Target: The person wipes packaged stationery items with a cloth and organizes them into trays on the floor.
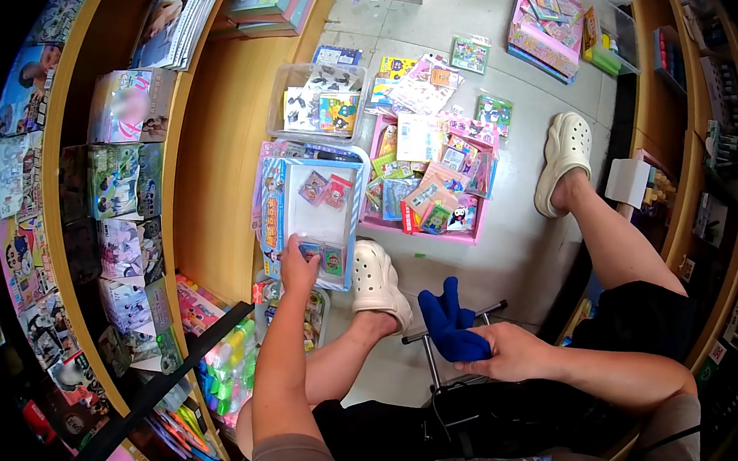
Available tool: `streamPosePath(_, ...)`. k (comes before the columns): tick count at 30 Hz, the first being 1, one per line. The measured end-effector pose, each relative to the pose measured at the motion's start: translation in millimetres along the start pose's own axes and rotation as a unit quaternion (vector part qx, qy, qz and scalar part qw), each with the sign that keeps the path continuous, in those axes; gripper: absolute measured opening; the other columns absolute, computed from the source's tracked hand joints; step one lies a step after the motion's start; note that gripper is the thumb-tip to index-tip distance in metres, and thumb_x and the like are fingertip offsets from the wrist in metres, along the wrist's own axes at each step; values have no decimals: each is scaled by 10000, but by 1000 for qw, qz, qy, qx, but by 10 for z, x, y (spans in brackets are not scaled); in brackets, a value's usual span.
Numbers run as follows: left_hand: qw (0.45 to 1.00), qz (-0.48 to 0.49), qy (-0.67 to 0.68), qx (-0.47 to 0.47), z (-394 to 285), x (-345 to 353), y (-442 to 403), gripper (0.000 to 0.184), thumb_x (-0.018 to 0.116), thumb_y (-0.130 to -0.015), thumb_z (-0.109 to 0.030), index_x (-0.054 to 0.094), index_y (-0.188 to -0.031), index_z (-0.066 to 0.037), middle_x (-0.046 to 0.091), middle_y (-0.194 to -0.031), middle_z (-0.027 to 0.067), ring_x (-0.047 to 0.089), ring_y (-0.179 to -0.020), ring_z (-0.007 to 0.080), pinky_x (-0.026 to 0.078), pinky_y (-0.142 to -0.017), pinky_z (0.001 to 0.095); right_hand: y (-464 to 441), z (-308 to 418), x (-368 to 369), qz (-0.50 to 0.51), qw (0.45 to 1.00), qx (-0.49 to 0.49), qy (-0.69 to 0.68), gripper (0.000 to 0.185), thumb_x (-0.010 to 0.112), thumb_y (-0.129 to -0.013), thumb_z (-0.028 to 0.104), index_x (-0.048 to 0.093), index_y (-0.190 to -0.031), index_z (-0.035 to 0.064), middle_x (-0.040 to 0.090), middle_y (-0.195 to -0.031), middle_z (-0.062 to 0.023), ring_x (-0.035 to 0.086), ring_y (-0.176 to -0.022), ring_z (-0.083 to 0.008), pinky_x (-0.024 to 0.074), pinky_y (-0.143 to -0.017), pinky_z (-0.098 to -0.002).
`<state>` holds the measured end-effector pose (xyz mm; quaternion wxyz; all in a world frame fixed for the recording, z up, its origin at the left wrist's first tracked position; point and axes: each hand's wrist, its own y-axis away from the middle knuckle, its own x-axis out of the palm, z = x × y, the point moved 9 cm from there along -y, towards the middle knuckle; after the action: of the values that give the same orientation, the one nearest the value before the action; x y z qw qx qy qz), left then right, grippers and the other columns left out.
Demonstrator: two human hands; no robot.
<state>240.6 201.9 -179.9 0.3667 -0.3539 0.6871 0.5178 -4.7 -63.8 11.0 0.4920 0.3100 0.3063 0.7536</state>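
The left hand (300, 266) reaches over the left rim of a shallow tray (312, 222) near the left edge of the floor (518, 258). Its fingers are partly bent beside the small packets (333, 259) at the tray's near end; whether they have hold of one, I cannot tell. Two more packets, one reddish, lie towards the far end.

The tray has a blue-and-white striped rim. Its left side panel (273, 199) bears a column of orange-yellow characters, too small to read. The right hand (513, 351) is closed around a bunched blue cloth item (457, 340), with no lettering visible on it.

Just right of the tray, a pink box (426, 233) is heaped with printed packets; a pale card (421, 137) at its far edge carries blurred print. No brand can be read on the cream clogs (377, 284).
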Motion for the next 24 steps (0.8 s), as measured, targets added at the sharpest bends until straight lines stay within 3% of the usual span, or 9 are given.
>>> streamPosePath(2,999,27,-13,15,28,81,-6,737,709,-702,-190,303,-1301,-51,479,-1171,224,482,-1074,366,418,-880,403,3,13,-5,2,1000,0,-2,253,638,-767,269,583,-948,100,628,-793,-109,604,-771,-263,455,-718,-347)
streamPosePath(5,998,37,21,-43,59,23,-2,708,694,-712,-210,328,-1298,-57,431,-1232,216,443,-1120,363,387,-919,399,11,31,-10,3,1000,6,-4,242,635,-768,259,584,-943,100,630,-785,-91,606,-760,-245,457,-716,-335)
streamPosePath(8,989,-7,-30,147,-574,-190,143,652,675,-717,-210,374,-1286,-106,352,-1313,183,320,-1234,353,279,-1010,462,18,53,-8,9,1000,10,-13,220,628,-769,240,587,-934,100,630,-776,-74,608,-751,-225,459,-714,-321)
streamPosePath(11,959,110,-146,214,-825,115,269,599,665,-711,-191,421,-1258,-176,287,-1359,144,175,-1312,337,131,-1043,557,20,58,-16,3,1000,-3,-13,200,622,-770,224,589,-924,101,629,-765,-66,608,-743,-211,460,-713,-311)
streamPosePath(12,961,139,-141,194,-782,205,257,543,659,-706,-182,470,-1213,-220,270,-1377,118,120,-1336,324,69,-1027,612,16,59,-18,0,1000,-10,-11,194,620,-770,220,589,-921,102,628,-762,-66,609,-740,-207,460,-712,-309)
streamPosePath(15,954,149,-169,200,-743,253,275,548,671,-693,-160,477,-1203,-217,290,-1357,125,166,-1322,329,134,-1026,588,18,38,-27,-4,1000,-8,-16,189,622,-769,221,589,-912,102,629,-756,-65,608,-731,-202,460,-710,-305)
streamPosePath(18,944,164,-173,227,-762,215,323,524,665,-688,-146,495,-1178,-219,300,-1349,120,156,-1327,326,126,-1020,603,34,24,-19,6,1000,17,-22,194,627,-770,228,589,-916,106,630,-754,-64,610,-729,-205,460,-704,-309)
streamPosePath(21,965,76,-98,233,-821,-31,316,481,632,-692,-119,510,-1157,-146,333,-1317,156,225,-1292,339,151,-1045,545,41,36,-13,13,999,15,-26,218,633,-771,250,588,-931,110,630,-755,-72,610,-729,-219,461,-699,-319)
streamPosePath(24,992,-43,69,93,-202,-34,-44,518,610,-714,-91,449,-1205,-62,378,-1266,193,331,-1215,360,258,-1032,439,21,-20,-14,1,1000,6,-5,244,636,-771,272,584,-946,111,630,-757,-82,611,-734,-237,463,-699,-332)
